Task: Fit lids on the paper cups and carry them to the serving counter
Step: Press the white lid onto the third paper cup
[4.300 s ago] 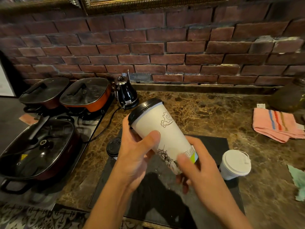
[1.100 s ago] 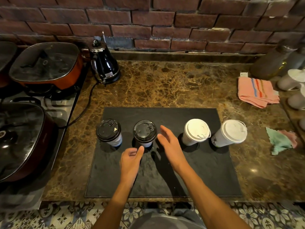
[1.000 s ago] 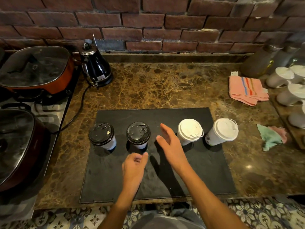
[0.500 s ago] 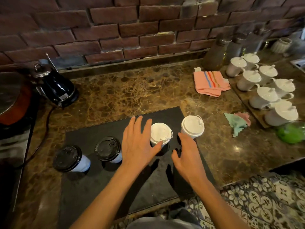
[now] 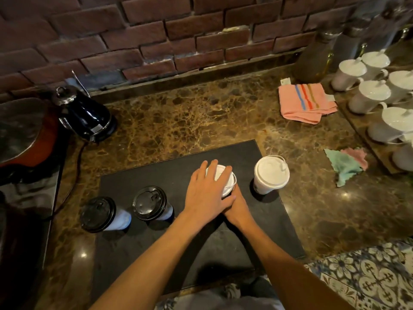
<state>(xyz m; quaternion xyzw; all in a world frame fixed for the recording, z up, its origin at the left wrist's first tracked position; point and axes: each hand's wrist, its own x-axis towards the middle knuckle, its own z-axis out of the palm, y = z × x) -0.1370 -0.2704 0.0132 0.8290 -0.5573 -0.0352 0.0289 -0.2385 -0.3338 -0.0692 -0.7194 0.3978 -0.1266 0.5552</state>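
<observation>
Several lidded paper cups stand in a row on a black mat (image 5: pixel 257 231). Two at the left wear black lids (image 5: pixel 97 214) (image 5: pixel 149 202). Two at the right wear white lids. My left hand (image 5: pixel 207 193) lies palm down on the white lid of the third cup (image 5: pixel 226 183), fingers spread over it. My right hand (image 5: pixel 238 205) wraps the side of that same cup from below, mostly hidden under the left hand. The fourth cup (image 5: pixel 270 173) stands free at the mat's right edge.
A black kettle (image 5: pixel 86 114) and red lidded pans (image 5: pixel 24 133) sit at the left. A pink striped cloth (image 5: pixel 306 102), a green-and-pink rag (image 5: pixel 345 163) and a tray of white lidded mugs (image 5: pixel 375 97) lie at the right. A brick wall backs the marble counter.
Both hands have closed in on the third cup: the left now rests on its lid, the right grips its side. The view has shifted slightly left.
</observation>
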